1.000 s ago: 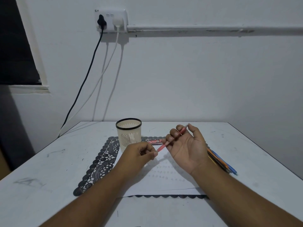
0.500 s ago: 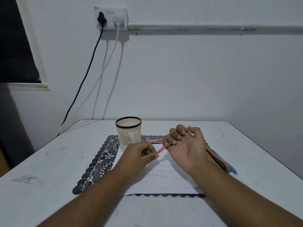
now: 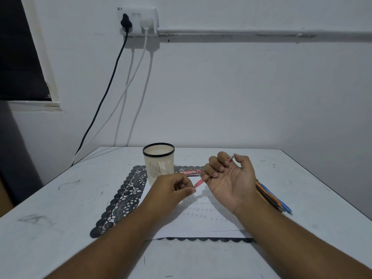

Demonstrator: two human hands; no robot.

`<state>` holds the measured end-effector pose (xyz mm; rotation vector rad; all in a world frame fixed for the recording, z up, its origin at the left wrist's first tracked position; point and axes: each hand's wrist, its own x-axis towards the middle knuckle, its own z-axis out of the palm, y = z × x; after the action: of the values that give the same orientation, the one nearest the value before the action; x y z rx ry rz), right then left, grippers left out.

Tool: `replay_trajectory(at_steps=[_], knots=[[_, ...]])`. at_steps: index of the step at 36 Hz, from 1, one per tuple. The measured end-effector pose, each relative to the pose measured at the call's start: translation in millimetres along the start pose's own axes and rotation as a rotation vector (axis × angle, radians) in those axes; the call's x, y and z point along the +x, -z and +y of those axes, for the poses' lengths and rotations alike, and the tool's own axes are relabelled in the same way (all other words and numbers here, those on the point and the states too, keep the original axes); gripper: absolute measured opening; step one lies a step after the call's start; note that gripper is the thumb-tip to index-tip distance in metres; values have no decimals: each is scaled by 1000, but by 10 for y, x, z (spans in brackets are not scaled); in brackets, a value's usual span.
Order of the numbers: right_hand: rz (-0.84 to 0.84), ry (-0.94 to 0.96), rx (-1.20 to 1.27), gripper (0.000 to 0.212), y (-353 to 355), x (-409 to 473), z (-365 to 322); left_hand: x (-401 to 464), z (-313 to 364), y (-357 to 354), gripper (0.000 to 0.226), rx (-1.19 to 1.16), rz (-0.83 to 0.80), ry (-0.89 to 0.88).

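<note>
The fingers (image 3: pixel 213 170) of the right hand (image 3: pixel 233 184) are curled over a red pen (image 3: pixel 199 182), pressing it into the upturned palm. The thumb is bent beside the pen's metal end, which pokes out toward 1 o'clock. The pen's other end sticks out toward 7 o'clock, where the left hand (image 3: pixel 171 191) pinches it between thumb and forefinger (the exact contact is small and hard to make out). Both hands are raised a little above a white sheet of paper (image 3: pixel 201 220), and the pen slants between them, clear of the sheet. The paper lies on a black lace mat (image 3: pixel 123 206) spread over the pale surface (image 3: pixel 60 222). A cream slotted pen cup (image 3: pixel 159 164) with a black rim stands upright on the mat at 11 o'clock from the left hand. A flat red packet (image 3: pixel 191 172) lies just beside the cup, at its 3 o'clock. A bundle of coloured pens (image 3: pixel 271 198) lies at 4 o'clock from the right hand, partly hidden behind the wrist.
</note>
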<state>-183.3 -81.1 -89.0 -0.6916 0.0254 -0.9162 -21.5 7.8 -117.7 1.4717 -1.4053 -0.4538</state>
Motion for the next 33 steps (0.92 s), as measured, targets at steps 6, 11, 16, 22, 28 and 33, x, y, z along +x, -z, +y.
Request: replay_trajectory(at_steps=[6, 11, 16, 22, 28, 33], knots=[[-19, -6, -19, 29, 7, -9, -11, -6, 24, 9, 16, -18, -18, 24], [-33, -16, -9, 34, 24, -3, -4, -28, 42, -4, 11, -82, -18, 62], [-9, -19, -3, 32, 15, -5, -17, -62, 63, -35, 7, -261, -29, 119], [1, -14, -13, 32, -13, -12, -17, -79, 74, -46, 13, -297, -54, 136], [36, -2, -6, 41, -12, 6, -3, -76, 80, -42, 9, -306, 13, 167], [71, -1, 22, 42, -29, 3, 13, -56, 63, -33, 10, -261, 42, 166]])
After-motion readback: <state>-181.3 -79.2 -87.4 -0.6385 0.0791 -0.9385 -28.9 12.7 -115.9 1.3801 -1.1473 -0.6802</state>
